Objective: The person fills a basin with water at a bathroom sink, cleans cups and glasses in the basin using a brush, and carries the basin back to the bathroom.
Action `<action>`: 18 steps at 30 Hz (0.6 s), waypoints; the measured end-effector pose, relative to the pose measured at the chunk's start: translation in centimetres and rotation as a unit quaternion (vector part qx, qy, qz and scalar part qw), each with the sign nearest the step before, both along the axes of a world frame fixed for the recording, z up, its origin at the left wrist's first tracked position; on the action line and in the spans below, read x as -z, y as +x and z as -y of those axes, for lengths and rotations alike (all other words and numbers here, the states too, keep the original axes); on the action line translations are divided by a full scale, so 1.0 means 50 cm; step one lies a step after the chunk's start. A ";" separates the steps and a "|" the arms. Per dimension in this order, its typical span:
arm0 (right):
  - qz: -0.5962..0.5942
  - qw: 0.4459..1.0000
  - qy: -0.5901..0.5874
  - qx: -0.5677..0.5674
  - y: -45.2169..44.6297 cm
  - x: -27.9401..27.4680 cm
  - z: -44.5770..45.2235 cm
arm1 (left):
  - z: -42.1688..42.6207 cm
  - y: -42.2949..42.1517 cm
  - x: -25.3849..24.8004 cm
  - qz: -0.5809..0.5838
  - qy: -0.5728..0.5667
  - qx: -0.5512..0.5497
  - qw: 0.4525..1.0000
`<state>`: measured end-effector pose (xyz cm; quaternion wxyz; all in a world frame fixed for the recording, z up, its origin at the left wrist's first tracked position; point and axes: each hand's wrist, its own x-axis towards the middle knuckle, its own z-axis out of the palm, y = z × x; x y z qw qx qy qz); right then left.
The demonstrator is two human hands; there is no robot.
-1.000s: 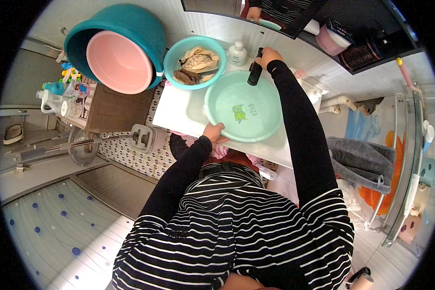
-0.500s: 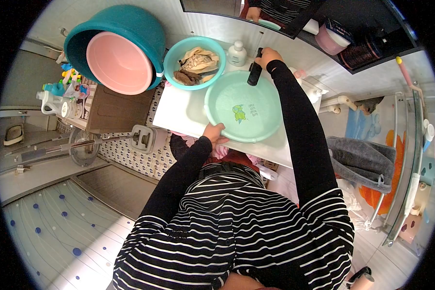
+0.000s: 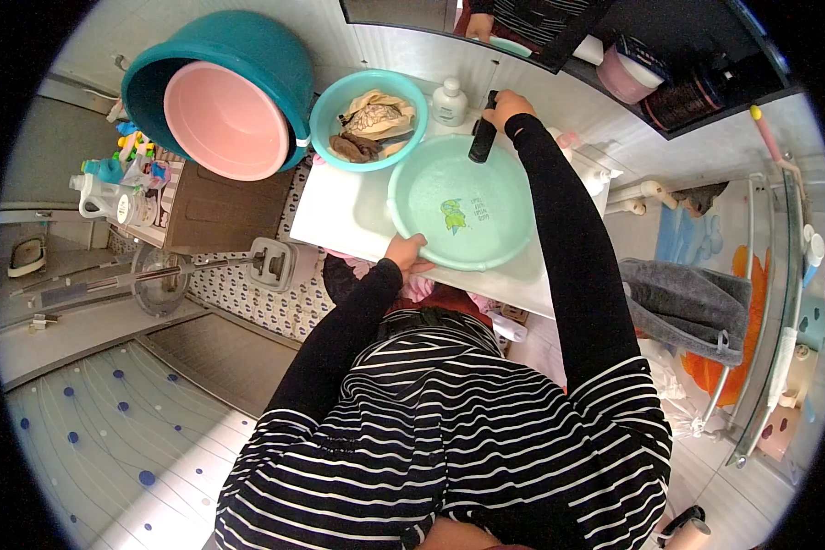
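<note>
A pale green washbasin (image 3: 431, 236) with a printed cartoon figure and lettering on its bottom sits over the white sink counter (image 3: 325, 206), beneath a black faucet (image 3: 482, 145). At the near left rim is my left hand (image 3: 403, 251), closed on the basin's edge with the thumb on top. My right hand (image 3: 510, 110) reaches to the far side and is wrapped round the upper part of the faucet. The basin seems to hold water. A turquoise bowl (image 3: 324, 148) with beige and brown cloth items (image 3: 376, 119) stands at the back left, beside a white pump bottle (image 3: 449, 103).
A large teal tub (image 3: 238, 37) with a pink basin (image 3: 225, 119) in it leans at the left above a brown cabinet (image 3: 225, 209). A mop (image 3: 156, 269) with its bucket stands below. On the right hangs a grey towel (image 3: 687, 307). A mirror (image 3: 532, 23) is ahead.
</note>
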<state>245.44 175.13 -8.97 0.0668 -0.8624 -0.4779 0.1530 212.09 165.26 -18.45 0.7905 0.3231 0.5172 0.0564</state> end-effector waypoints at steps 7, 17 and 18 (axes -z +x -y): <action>0.002 1.000 0.009 -0.004 0.005 0.011 -0.003 | 0.000 0.000 0.003 0.000 -0.008 -0.006 1.000; 0.014 1.000 -0.005 -0.002 0.003 0.011 -0.005 | 0.002 0.002 -0.015 -0.002 0.001 -0.007 1.000; 0.014 1.000 -0.006 -0.003 0.001 0.007 -0.004 | 0.001 0.002 -0.016 -0.001 0.000 -0.005 1.000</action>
